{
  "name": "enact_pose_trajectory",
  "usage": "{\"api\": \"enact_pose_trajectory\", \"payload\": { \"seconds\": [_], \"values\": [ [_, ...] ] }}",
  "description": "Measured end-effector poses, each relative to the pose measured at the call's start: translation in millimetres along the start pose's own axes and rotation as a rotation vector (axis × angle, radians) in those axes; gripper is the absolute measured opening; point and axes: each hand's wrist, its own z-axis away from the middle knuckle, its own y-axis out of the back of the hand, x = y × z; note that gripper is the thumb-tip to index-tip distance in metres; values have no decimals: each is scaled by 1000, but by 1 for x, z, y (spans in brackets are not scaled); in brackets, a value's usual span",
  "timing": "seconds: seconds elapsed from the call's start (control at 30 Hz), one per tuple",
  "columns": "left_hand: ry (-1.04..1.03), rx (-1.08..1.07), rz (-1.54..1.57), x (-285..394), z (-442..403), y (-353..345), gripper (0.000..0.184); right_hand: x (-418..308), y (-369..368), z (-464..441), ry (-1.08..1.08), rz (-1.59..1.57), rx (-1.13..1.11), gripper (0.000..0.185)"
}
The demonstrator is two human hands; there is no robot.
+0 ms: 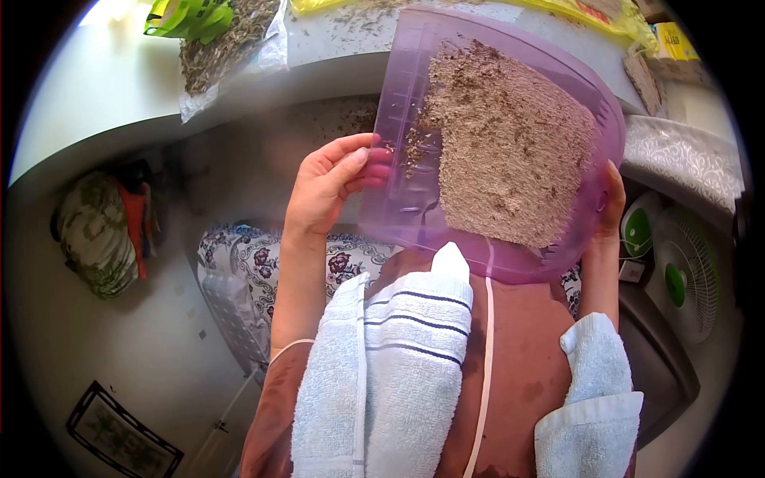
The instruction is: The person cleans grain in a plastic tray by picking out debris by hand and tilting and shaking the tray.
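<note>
A see-through purple plastic tray [406,64], with one straight side and one rounded side, is held up in front of my chest. A layer of small beige grain [514,151] covers much of its inside, with dark bits of chaff on top and at the left. My left hand [339,171] pinches the tray's left edge, its thumb in front and its fingertips showing through the plastic. At the right rim, my right hand [612,199] grips the tray; its fingers are partly hidden behind the wall.
A pale counter [96,103] curves behind the tray, scattered with chaff. On it are a clear bag of husks [227,52], a green bag [187,17] and yellow packaging [673,40]. A fan [689,275] stands at right. Floral cloth [255,263] lies below; a framed mat [123,430] is at lower left.
</note>
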Motion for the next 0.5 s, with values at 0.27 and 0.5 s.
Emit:
{"api": "enact_pose_trajectory", "payload": {
  "seconds": [0.27,0.5],
  "values": [
    [-172,191,-324,-17,8,-16,53,0,-8,1,-26,-17,-3,47],
    [-61,157,-524,-12,4,-44,43,-3,1,-4,-46,-20,-33,48]
  ]
}}
